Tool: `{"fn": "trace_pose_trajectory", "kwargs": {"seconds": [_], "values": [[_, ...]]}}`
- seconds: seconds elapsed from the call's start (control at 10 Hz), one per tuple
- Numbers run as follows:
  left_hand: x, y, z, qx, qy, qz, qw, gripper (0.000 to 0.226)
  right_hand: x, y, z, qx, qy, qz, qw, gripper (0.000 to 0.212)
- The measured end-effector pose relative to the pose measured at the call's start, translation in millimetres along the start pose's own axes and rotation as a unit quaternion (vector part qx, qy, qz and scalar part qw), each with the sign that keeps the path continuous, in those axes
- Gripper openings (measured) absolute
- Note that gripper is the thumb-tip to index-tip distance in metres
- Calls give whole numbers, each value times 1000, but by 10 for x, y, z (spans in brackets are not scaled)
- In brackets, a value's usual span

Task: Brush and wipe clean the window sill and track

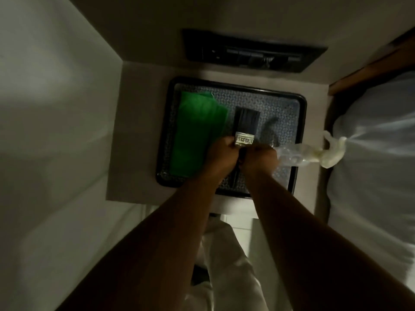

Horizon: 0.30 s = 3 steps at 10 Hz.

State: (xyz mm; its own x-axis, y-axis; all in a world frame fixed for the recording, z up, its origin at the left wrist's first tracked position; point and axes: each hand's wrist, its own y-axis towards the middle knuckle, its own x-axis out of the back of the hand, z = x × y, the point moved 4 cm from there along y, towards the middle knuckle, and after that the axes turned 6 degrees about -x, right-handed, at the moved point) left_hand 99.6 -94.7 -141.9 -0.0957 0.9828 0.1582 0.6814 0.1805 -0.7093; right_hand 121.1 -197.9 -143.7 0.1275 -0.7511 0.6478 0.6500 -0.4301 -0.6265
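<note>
At frame centre, a paintbrush (244, 126) is lying on a patterned tray (278, 102), beside a green cloth (197, 131) at centre left. Its handle is gripped by the left hand (222, 156) and right hand (260, 159), fingers curled closed. The brush is judged light and stiff, bristles soft; the handle is best held

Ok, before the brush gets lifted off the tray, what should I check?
1. Brush within reach on tray: ok.
2. Left hand at the ferrule: ok.
3. Right hand closed on spray bottle: cannot tell, blurred.
4. Firm grip on brush handle: cannot tell, hands hide it.
5. Green cloth clear of the brush: ok, lying beside it.
6. Lighting adequate: not ok, dim.
</note>
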Motion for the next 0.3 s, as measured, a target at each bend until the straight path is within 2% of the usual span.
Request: {"fn": "trace_pose_trajectory", "kwargs": {"seconds": [0.2,0.3], "values": [[145,-193,-257,-101,205,2,973,29,-36,-213,73,8,-20,-9,1000,23],[384,-632,-316,-115,243,28,963,25,156,-610,111,34,-11,3,999,25]]}}
